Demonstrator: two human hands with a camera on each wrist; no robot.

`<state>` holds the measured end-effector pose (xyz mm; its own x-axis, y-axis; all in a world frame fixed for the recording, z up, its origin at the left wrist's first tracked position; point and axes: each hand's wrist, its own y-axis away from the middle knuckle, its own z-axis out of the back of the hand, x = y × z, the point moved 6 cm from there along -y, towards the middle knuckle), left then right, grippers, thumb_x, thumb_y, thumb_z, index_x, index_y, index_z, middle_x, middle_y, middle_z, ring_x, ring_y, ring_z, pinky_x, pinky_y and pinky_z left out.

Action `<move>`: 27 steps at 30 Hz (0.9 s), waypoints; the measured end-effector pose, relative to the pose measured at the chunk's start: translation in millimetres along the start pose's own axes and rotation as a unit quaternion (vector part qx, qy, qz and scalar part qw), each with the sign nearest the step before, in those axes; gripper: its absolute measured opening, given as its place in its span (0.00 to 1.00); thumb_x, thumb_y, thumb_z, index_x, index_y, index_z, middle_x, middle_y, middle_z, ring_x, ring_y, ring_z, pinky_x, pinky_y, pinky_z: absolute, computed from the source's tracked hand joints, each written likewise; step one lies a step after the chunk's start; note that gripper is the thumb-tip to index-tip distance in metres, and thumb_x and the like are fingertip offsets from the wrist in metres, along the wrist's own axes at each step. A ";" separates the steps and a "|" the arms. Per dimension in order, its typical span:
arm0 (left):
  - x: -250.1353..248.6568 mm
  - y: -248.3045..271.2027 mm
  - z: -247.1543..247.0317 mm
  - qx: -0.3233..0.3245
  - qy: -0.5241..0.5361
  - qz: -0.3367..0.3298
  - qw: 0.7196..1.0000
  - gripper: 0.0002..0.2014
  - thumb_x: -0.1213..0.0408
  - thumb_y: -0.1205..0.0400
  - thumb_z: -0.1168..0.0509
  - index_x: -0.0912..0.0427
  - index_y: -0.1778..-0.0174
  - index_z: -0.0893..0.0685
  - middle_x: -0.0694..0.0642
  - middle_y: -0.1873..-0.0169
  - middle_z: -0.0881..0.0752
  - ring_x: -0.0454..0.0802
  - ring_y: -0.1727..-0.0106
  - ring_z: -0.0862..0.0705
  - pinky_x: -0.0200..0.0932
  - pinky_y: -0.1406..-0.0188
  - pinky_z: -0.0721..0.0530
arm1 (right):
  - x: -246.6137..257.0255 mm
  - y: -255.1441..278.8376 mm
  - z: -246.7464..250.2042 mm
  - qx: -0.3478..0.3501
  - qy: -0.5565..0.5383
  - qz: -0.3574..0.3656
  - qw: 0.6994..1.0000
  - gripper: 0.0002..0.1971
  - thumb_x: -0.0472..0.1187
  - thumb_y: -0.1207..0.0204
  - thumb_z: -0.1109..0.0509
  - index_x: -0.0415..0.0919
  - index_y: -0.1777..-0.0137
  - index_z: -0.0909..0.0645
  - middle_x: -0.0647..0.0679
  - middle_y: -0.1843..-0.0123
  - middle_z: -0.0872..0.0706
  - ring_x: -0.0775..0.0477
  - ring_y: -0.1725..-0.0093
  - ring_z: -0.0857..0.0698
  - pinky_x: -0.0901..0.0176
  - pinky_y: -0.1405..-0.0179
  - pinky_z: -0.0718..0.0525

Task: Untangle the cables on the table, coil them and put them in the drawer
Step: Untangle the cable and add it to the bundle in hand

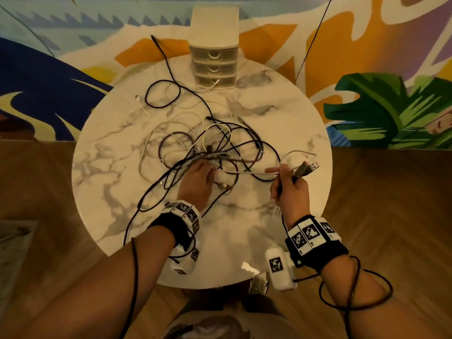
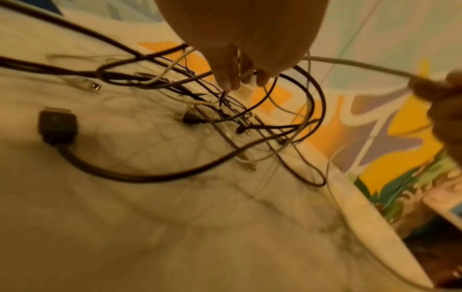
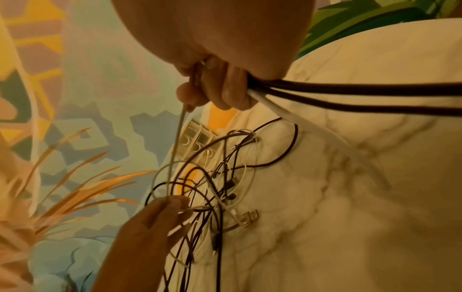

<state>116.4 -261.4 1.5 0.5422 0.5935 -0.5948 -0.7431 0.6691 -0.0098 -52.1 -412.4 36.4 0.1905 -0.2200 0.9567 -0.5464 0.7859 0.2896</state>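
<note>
A tangle of cables (image 1: 215, 148), black and white strands looped through one another, lies around the middle of a round marble-patterned table (image 1: 281, 113). Single runs trail out of it: a black cable (image 1: 162, 52) snakes off past the far edge, and a white cable (image 1: 144, 106) ends in a small plug on the far left part of the top.

The left hand (image 1: 198, 178) reaches into the near side of the tangle, fingers (image 2: 226, 73) pointing down among the strands; the right wrist view shows its fingertips (image 3: 175, 203) pinching a thin white strand. The right hand (image 1: 289, 189) is lifted to the right of the tangle, fingers curled round a small bundle of cables, two black and one white, while its thumb and forefinger pinch a pale cable (image 3: 178, 126) that runs across to the left hand. A USB plug (image 1: 311, 166) sticks out beyond its knuckles.

At the far edge of the table stands a small white drawer unit (image 1: 214, 45) with three translucent drawers, all pushed in. A white cable end rests against the lowest one.

A black plug (image 2: 56, 126) lies on the tabletop close to the left wrist. Both wrists wear black bands with printed marker tiles. The table stands on a wooden floor (image 1: 391, 204), and beyond it is a bright rug (image 1: 367, 57) in orange, blue, purple and green leaf shapes.
</note>
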 end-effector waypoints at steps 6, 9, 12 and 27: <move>12.6 9.8 -7.5 0.045 -0.064 -0.015 0.997 0.11 0.66 0.17 0.40 0.62 0.42 0.17 0.63 0.38 0.21 0.64 0.40 0.20 0.57 0.41 0.19 | 3.2 0.7 7.2 -0.007 -0.006 0.000 1.000 0.24 0.50 0.14 0.45 0.39 0.62 0.14 0.46 0.81 0.27 0.52 0.80 0.33 0.64 0.79 0.35; 11.9 5.1 0.5 0.024 -0.030 0.013 0.999 0.08 0.66 0.18 0.39 0.63 0.46 0.18 0.62 0.35 0.23 0.61 0.36 0.22 0.54 0.41 0.20 | 4.2 1.1 14.6 -0.032 -0.009 0.001 0.999 0.24 0.50 0.14 0.46 0.40 0.62 0.14 0.46 0.81 0.28 0.52 0.80 0.34 0.63 0.80 0.36; -2.6 10.3 8.0 0.008 0.007 -0.032 0.999 0.04 0.68 0.19 0.36 0.63 0.51 0.18 0.60 0.40 0.20 0.59 0.40 0.20 0.51 0.43 0.20 | 6.0 0.0 24.4 -0.065 -0.023 -0.012 0.998 0.26 0.50 0.14 0.45 0.42 0.69 0.16 0.48 0.82 0.28 0.52 0.82 0.34 0.62 0.81 0.35; -30.0 40.5 10.9 0.222 0.088 0.095 0.967 0.08 0.63 0.18 0.38 0.55 0.61 0.15 0.54 0.67 0.11 0.51 0.72 0.19 0.46 0.76 0.19 | 17.9 -4.4 46.0 -0.082 -0.070 -0.019 0.994 0.25 0.50 0.14 0.44 0.45 0.72 0.21 0.51 0.83 0.29 0.54 0.84 0.35 0.63 0.83 0.38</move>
<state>74.3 -247.2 27.7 0.3090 0.6652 -0.6797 -0.5602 0.7049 0.4351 -83.8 -446.3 53.6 0.0858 -0.3205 0.9433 -0.3986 0.8567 0.3274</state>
